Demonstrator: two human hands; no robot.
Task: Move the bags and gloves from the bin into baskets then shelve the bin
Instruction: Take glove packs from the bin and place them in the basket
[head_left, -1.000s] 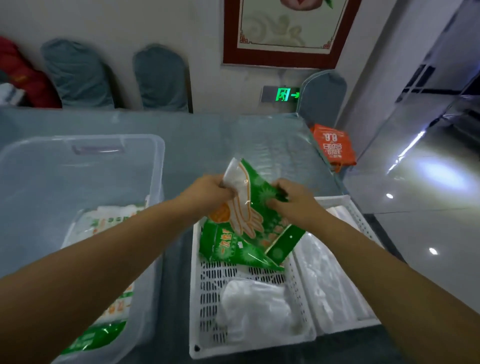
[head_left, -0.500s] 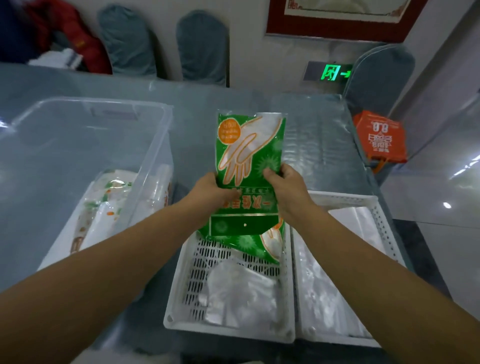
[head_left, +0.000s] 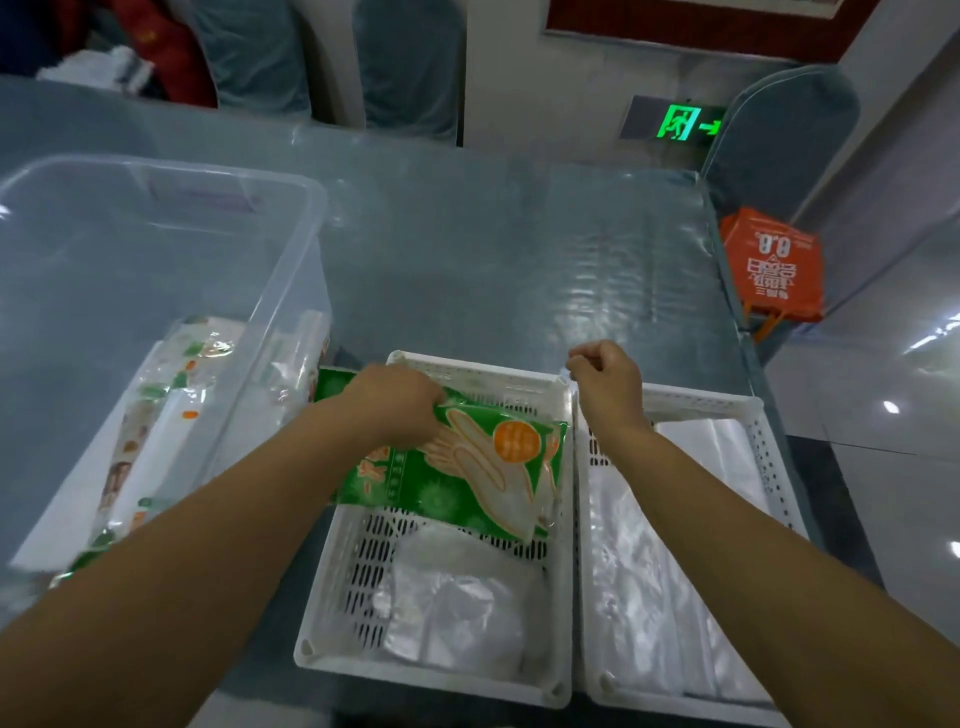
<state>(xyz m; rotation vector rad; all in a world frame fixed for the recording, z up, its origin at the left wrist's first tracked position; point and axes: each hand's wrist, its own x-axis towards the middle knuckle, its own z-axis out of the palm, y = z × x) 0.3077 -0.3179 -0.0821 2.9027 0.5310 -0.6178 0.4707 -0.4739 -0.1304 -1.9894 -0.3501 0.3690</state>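
Looks like the sorting is roughly midway, judging by what's where. The left basket (head_left: 558, 519) already has a clear crinkly bag (head_left: 457, 618) lying in its near half, and the green pack of gloves (head_left: 457, 467) is going in on top at the far end. The right basket (head_left: 769, 467), touching the left one side by side on the bench (head_left: 493, 249), has a stack of clear plastic bags (head_left: 649, 571) laid along it.

The left hand (head_left: 395, 410) presses down on the green pack with fingers curled over its upper edge, so that grip is clamped on it. The right hand (head_left: 605, 379) hovers over the rims where the two baskets meet, fingers curled together. It might be pinching a bit of clear film, but I honestly can't tell.

Still to do: the big clear bin (head_left: 306, 218) on the left still holds several packs (head_left: 156, 431) leaning against its near wall, so it's nowhere near ready for shelving.

The green pack is flat, glossy and floppy, with a pale hand drawing and an orange circle printed on it. It lies tilted, one corner poking out over the basket's left rim toward the bin.
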